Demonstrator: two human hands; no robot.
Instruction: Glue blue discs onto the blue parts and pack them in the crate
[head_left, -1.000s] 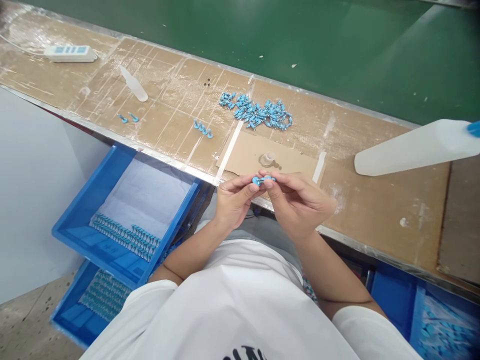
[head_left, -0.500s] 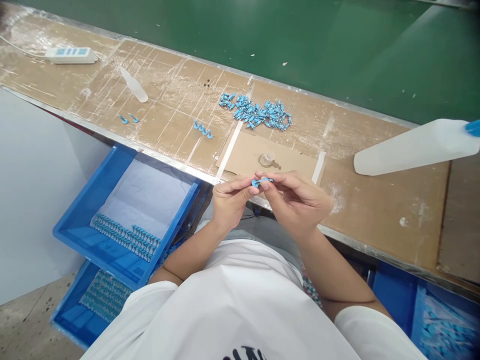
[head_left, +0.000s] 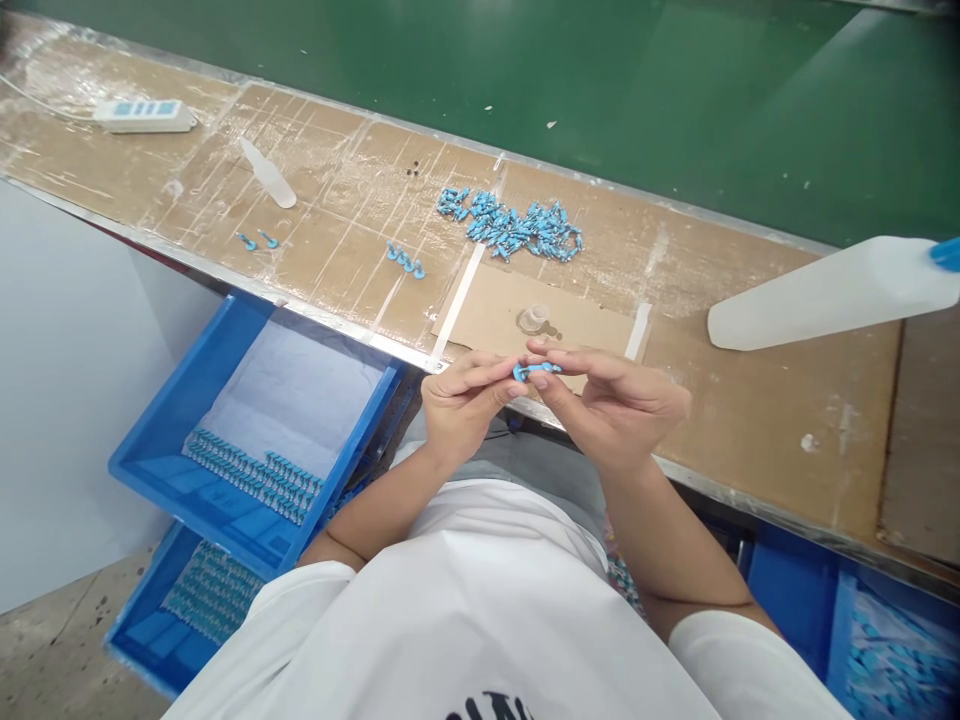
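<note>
Just over the bench's front edge, my left hand (head_left: pixel 459 405) pinches the round disc end of a small blue plastic part (head_left: pixel 541 370) with thumb and forefinger. My right hand (head_left: pixel 619 400) is at the part's slimmer end, its thumb below and its fingers above, seemingly with a loose hold. Behind my hands a small clear cup (head_left: pixel 533 318) stands on a cardboard sheet (head_left: pixel 592 315), beside a wet patch. Farther back lies a pile of small blue pieces (head_left: pixel 517 228). Several similar blue parts (head_left: pixel 405 260) stand in a row to the left, with two more blue parts (head_left: pixel 259 241) beyond.
A white squeeze bottle (head_left: pixel 268 175) and a power strip (head_left: pixel 146 116) lie at left. On the right leans a large white bottle (head_left: pixel 817 297). Blue trays (head_left: pixel 157 425) holding rows of parts sit below left. A green surface (head_left: pixel 600 90) runs behind the bench.
My right hand has shifted a little to the right and its fingers have spread slightly, so more of the blue part shows. My left hand keeps its pinch.
</note>
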